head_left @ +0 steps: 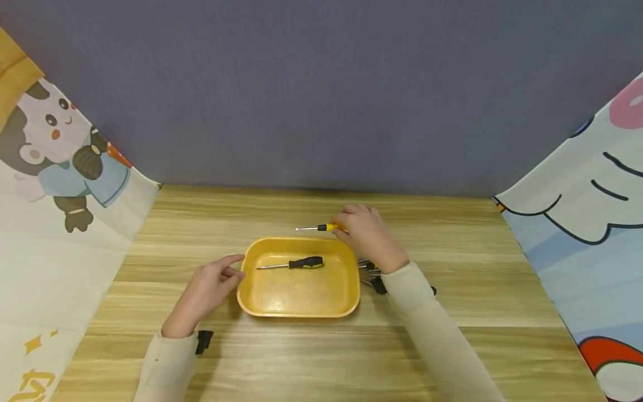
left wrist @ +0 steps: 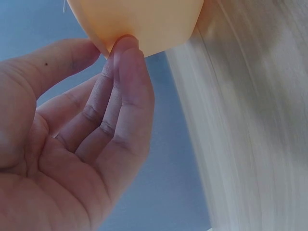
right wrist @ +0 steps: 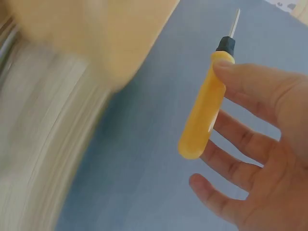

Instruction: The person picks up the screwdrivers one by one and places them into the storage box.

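Note:
A yellow tray stands on the table, with a black-handled screwdriver lying in it. At the tray's left end is my left hand; its thumb and bent fingers hold the rim and outer wall. My right hand is raised by the far right corner of the tray. Between thumb and fingertips it pinches a small screwdriver with a yellow handle, a black collar and a thin metal shaft pointing left. The lower fingers of that hand are spread away from the handle.
Several more tools with metal shafts and black parts lie right of the tray, partly hidden under my right forearm. The wood-grain table meets a dark wall behind; printed cartoon panels flank it.

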Action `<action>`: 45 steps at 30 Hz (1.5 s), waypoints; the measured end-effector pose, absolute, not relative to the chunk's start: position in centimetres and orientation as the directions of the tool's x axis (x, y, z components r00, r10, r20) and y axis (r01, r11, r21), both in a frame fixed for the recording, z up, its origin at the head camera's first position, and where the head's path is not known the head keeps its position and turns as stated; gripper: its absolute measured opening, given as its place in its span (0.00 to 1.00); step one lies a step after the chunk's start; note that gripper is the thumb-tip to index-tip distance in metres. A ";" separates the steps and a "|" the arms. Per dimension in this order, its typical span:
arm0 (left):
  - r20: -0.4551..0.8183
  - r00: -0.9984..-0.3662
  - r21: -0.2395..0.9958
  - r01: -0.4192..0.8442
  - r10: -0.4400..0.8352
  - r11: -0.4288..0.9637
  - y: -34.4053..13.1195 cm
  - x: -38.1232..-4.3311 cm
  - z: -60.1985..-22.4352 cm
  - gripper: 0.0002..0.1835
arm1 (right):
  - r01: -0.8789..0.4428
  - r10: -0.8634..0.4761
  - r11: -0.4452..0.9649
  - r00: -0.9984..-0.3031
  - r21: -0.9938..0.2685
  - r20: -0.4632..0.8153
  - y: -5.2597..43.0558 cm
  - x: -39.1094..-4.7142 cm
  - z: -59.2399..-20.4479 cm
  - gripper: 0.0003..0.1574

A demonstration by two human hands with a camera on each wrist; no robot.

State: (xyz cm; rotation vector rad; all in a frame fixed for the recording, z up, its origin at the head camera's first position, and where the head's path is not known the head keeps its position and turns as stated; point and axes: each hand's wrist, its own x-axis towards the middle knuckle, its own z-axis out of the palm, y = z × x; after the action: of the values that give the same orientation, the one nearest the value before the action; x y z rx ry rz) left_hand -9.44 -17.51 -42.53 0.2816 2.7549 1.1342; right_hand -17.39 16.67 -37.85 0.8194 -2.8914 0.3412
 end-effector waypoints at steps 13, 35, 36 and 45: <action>-0.060 -0.971 0.709 0.121 0.230 0.695 -17.5 -9.5 -42.5 0.23 | -0.600 -0.603 0.787 -0.797 -0.142 0.025 10.3 -17.7 -38.3 0.11; -0.079 -0.971 0.711 0.103 0.225 0.695 -17.5 -9.4 -42.5 0.24 | -0.561 -0.561 0.828 -0.828 0.003 -0.005 7.8 -16.3 -41.7 0.09; -0.078 -0.971 0.711 0.104 0.225 0.696 -17.5 -9.4 -42.5 0.24 | -0.560 -0.560 0.829 -0.829 0.001 0.000 7.8 -16.2 -41.7 0.09; -0.079 -0.972 0.713 0.099 0.219 0.694 -17.4 -9.4 -42.4 0.24 | -0.566 -0.565 0.824 -0.824 -0.032 0.034 8.1 -16.1 -41.4 0.09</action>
State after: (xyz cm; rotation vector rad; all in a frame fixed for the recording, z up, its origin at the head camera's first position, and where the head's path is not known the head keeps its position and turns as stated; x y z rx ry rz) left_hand -9.42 -17.43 -42.37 0.2597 2.7441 1.1418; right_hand -16.11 8.06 -41.45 0.9242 -2.9779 0.0641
